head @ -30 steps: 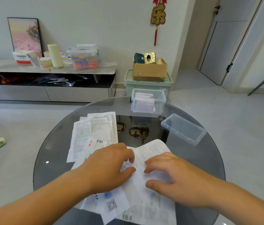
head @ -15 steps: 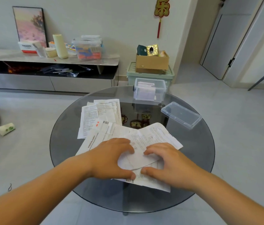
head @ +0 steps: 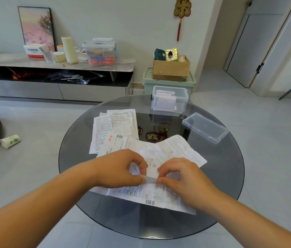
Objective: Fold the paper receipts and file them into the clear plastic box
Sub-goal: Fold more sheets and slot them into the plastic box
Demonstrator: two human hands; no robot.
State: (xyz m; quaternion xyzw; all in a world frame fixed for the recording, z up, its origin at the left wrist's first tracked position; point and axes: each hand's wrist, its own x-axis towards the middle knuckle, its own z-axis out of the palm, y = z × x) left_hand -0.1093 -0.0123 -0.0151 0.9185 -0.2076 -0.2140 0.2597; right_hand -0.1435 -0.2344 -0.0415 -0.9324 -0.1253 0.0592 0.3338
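Both hands pinch one receipt (head: pixel 166 154) near the table's (head: pixel 230 185) front edge, left hand (head: pixel 117 169) and right hand (head: pixel 185 178) at the crease. Thin, limp paper: I'd hold its edges. Box (head: pixel 169 99) waits at the far edge.

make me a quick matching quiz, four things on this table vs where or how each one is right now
1 clear plastic box
2 lid
3 receipt pile
4 large receipt

a pinched by left hand and right hand
b far side of glass table, folded papers inside
c off the box, lying right of centre
d lying flat, left of centre

Pairs: 1-b, 2-c, 3-d, 4-a
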